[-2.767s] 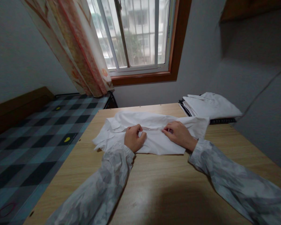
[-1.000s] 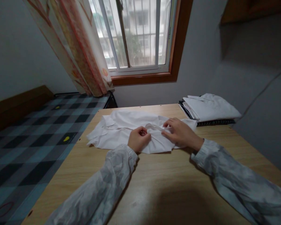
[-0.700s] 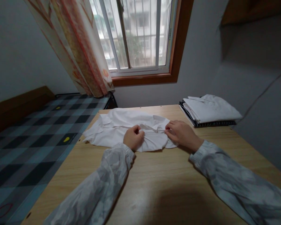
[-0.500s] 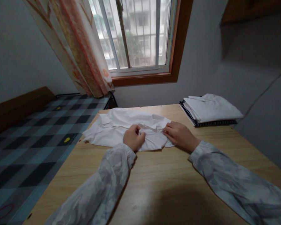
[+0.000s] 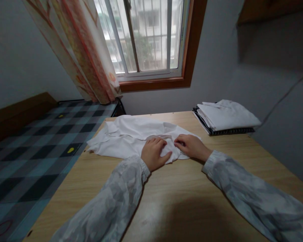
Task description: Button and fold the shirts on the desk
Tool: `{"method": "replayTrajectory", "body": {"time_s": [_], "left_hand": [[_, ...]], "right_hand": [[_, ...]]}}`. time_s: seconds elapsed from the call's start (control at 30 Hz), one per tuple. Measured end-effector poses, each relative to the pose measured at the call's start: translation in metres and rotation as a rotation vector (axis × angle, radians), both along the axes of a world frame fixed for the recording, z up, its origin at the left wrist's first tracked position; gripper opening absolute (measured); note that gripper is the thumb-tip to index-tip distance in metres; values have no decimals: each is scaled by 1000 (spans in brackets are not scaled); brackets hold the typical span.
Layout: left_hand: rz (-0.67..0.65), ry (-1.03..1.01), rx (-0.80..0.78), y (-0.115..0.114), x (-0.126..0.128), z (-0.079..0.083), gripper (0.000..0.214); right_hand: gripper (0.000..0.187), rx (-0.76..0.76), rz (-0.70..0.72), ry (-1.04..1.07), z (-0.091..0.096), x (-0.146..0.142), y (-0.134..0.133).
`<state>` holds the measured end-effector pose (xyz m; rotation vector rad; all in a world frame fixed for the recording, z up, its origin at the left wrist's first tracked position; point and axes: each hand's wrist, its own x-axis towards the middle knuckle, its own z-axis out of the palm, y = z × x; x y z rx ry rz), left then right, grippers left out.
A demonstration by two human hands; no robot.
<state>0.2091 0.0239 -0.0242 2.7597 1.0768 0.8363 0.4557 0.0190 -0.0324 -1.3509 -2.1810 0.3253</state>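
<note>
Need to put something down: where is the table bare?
Widest: the bare table on the near side of the white garment, between the left sleeve and right sleeve. Another patch lies between the right sleeve and folded stack. It is crowded where the left hand and right hand are at the garment.

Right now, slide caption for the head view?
Bare left hand and right hand on wrinkled white fabric garment, pale wooden table beneath.

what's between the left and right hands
In the head view, part of the rumpled white cloth lies between the left hand and right hand.
</note>
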Motion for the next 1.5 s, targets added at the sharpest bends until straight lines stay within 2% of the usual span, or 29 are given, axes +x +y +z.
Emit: {"method": "replayTrajectory", "body": {"time_s": [0.1, 0.23, 0.37, 0.43, 0.57, 0.7, 0.9, 1.07, 1.17, 1.33, 1.43, 1.5], "left_hand": [[-31, -5, -78, 5, -1, -5, 32], [-134, -45, -179, 11, -3, -6, 47], [-178, -60, -178, 11, -3, -4, 51], [-137, -88, -171, 8, -1, -4, 44], [-27, -201, -195, -2, 6, -2, 18], [62, -245, -213, -5, 11, -4, 31], [-10, -281, -256, 3, 9, -14, 22], [-80, -295, -252, 2, 7, -13, 20], [-79, -274, -225, 1, 7, -12, 20], [-74, -249, -204, 0, 7, -11, 22], [-73, -229, -215, 1, 7, -13, 22], [-76, -208, -207, 2, 7, -14, 21]], "right_hand": [[23, -129, 34, 189, 1, 11, 8], [32, -326, 105, 457, 5, 26, 17], [32, -360, 104, 608, 4, 23, 18], [33, -329, 92, 609, -2, 14, 15], [33, -269, 83, 558, -12, -9, 5], [33, -258, 88, 576, -15, -21, -2], [27, -260, 115, 608, -16, -20, -3], [21, -268, 95, 651, -19, -17, 1], [21, -283, 113, 659, -16, -19, 0], [26, -197, 74, 549, -6, -22, -8], [28, -195, 63, 556, -7, -22, -8], [28, -246, 76, 610, -11, -21, -5]]}}
